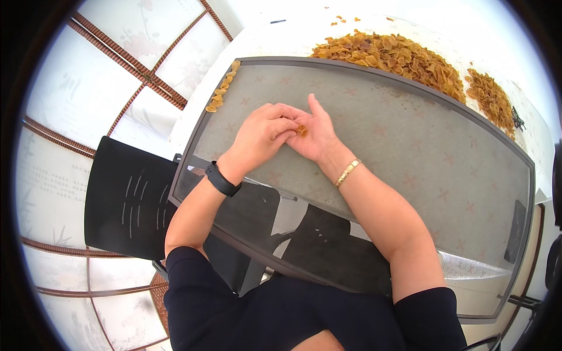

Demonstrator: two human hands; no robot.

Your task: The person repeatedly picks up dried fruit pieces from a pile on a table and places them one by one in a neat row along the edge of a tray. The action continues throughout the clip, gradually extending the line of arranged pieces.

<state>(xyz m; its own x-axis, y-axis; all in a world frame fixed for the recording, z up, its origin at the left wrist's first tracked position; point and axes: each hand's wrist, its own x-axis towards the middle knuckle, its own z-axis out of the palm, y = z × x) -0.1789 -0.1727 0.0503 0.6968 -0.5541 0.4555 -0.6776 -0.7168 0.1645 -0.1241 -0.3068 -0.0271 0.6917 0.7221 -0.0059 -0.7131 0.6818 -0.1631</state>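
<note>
Over a grey mesh screen [377, 149] in a dark frame, my two hands meet. My right hand [318, 131] is turned palm up, thumb spread, and carries a few thin amber dried slices [301, 130] on its palm. The bent fingers of my left hand [265, 134] reach onto that palm, thumb and fingertips pinching at the slices; how many they grip is hidden. Several flat slices [221, 91] lie in a row along the screen's upper left edge.
Beyond the screen's far edge lies a large heap of amber slices [390, 57], with a smaller heap [491, 98] to its right. A dark pen [278, 21] and scattered slices lie on the white table. A black chair [131, 197] stands at left, by patterned panels [57, 166].
</note>
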